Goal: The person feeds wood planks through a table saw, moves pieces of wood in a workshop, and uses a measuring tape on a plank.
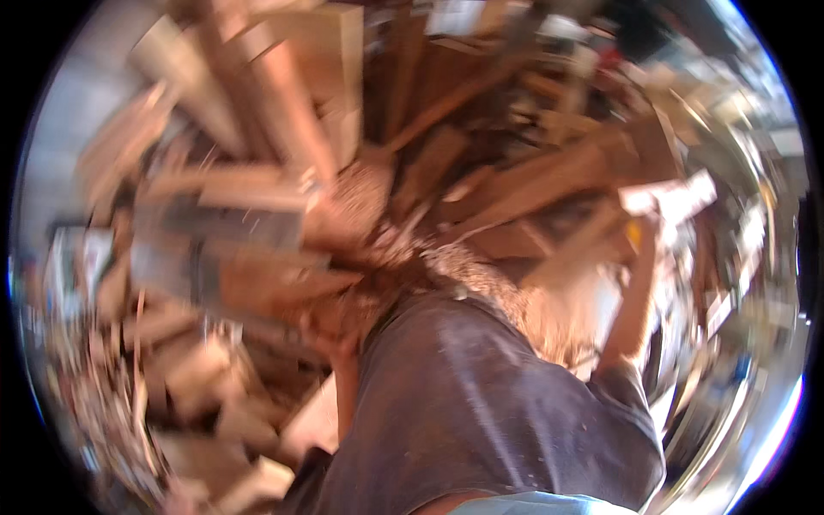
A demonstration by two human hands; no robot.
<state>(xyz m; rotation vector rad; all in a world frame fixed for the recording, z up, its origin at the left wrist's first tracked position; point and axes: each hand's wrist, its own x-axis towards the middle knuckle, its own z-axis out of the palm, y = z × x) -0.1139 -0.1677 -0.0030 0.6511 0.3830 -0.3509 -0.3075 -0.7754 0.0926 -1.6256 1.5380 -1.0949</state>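
Strong motion blur smears the whole view. My right arm reaches out to the right, and my right hand (658, 220) is raised against a short pale piece of wood (687, 196), apparently gripping it. A small yellow spot shows beside that hand. Low on the left, close to my dark shirt (481, 403), my left hand (333, 342) is among wood offcuts (292, 290). Its fingers are too smeared to make out, and whether it holds anything does not show.
Long boards (549, 180) lean and lie across each other ahead. Wood chips (485, 279) cover the ground near my body. A heap of cut blocks (202, 378) lies at the left. A grey flat-sided object (223, 236) stands among the boards.
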